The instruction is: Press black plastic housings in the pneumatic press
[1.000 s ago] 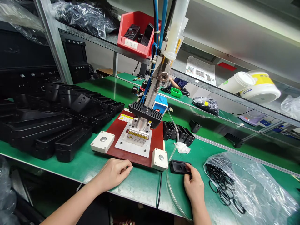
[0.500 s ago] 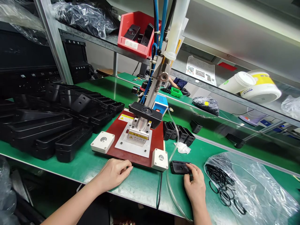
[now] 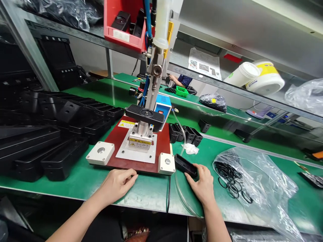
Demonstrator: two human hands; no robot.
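My right hand (image 3: 202,185) grips the near right end of a black plastic housing (image 3: 186,165), thumb on one side and fingers on the other. The housing's hollow side faces up, and its left end lies close to a white button box (image 3: 167,163). My left hand (image 3: 119,183) rests on the green table at the front edge of the press's red base (image 3: 128,167), fingers curled in with nothing visible in them. On the press fixture (image 3: 142,129) sits a black ribbed part with a round recess (image 3: 146,113). Another white button box (image 3: 100,152) is at the base's left corner.
Black housings (image 3: 65,158) are piled at left, and several smaller ones (image 3: 189,135) stand behind my right hand. Black rubber rings (image 3: 233,186) spill from a clear bag (image 3: 270,181) at right. A clear hose (image 3: 180,191) crosses the table. A person (image 3: 180,80) works beyond.
My right hand has closed round the black housing and turned it, raising its left end. The left hand stays at the base's front edge. The view has shifted.
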